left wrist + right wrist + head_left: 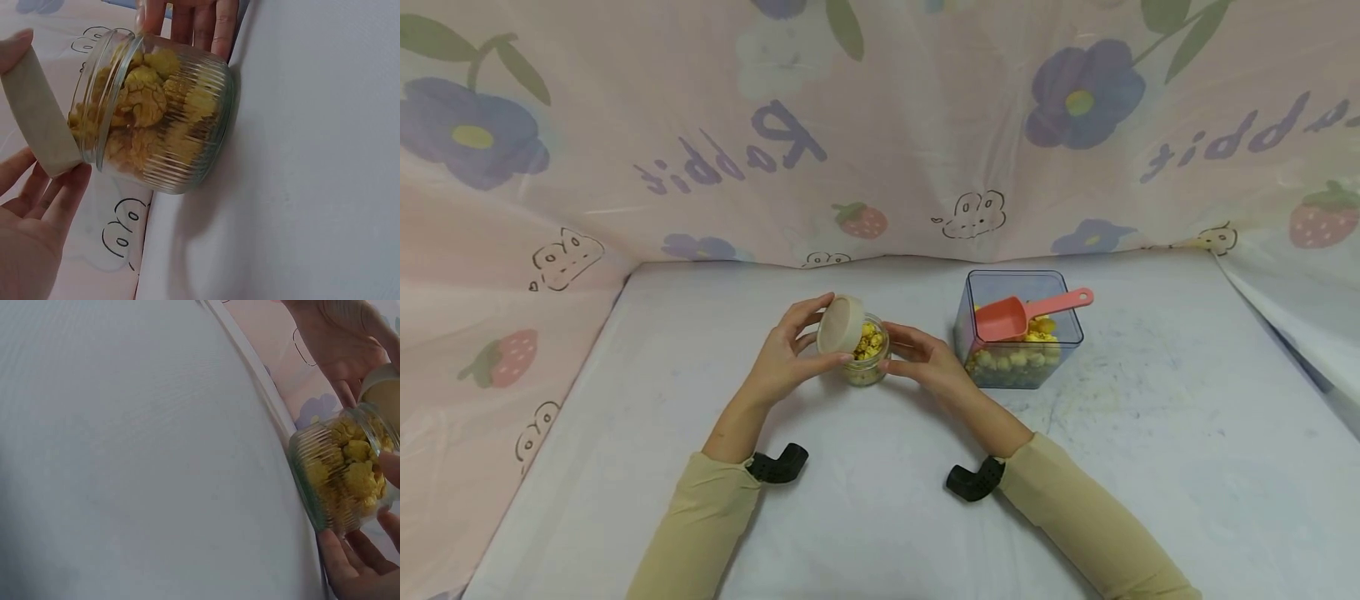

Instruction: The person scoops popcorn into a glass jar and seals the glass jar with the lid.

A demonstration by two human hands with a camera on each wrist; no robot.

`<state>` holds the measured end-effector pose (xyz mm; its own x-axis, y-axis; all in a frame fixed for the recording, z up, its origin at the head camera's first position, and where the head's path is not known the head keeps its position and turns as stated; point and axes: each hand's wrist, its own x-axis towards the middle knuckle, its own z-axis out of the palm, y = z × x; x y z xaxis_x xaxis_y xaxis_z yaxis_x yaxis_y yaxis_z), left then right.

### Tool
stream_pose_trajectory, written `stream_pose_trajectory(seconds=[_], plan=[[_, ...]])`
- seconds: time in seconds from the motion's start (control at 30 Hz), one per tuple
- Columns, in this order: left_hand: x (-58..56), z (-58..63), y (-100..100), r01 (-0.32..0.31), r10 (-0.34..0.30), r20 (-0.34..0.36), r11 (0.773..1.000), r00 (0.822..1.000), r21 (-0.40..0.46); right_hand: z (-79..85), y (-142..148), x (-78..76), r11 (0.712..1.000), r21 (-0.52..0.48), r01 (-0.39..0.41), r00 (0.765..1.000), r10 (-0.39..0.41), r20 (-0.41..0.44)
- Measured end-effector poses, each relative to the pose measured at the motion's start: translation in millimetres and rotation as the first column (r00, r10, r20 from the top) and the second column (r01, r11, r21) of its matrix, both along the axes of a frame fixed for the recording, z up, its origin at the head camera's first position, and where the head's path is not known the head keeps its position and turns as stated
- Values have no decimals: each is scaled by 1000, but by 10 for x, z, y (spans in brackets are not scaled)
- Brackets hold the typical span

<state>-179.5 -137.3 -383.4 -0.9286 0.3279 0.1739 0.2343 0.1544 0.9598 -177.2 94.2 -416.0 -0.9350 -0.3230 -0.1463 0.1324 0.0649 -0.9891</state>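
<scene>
A round cream lid [841, 325] is in my left hand [778, 360], thumb and fingers on its rim. It leans at a tilt over the left side of the mouth of a ribbed glass jar [865, 377]. Yellow popcorn [140, 103] fills much of the jar, and the jar stands upright on the table. With fingers behind and thumb in front, my right hand [934, 360] holds the jar's right side. In the left wrist view the lid's lower edge is close to the jar's rim; whether they touch I cannot tell.
Right of the jar stands a clear bluish square container [1018, 367] partly filled with popcorn. A pink scoop [1003, 320] lies in it, its handle sticking out over the right rim. A patterned curtain [895, 150] rises behind the white table [865, 517].
</scene>
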Motion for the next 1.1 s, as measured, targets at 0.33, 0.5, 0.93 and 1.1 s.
stream_pose_trajectory(seconds=[0.33,0.5,0.93,1.1], plan=[[-8,-7,46,-14,14,-10,999,1000,-43,-14,7,-6,1000,-3,-2,1000,2,-5],[-17,-18,71,-7,5,-23,997,1000,-72,-22,6,-8,1000,-17,-5,1000,5,0],[-8,-37,102,12,-14,-20,996,1000,-88,-17,13,0,999,-29,-20,1000,20,5],[-17,-55,104,17,-20,-26,994,999,-105,-9,12,0,1000,-15,-22,1000,22,9]])
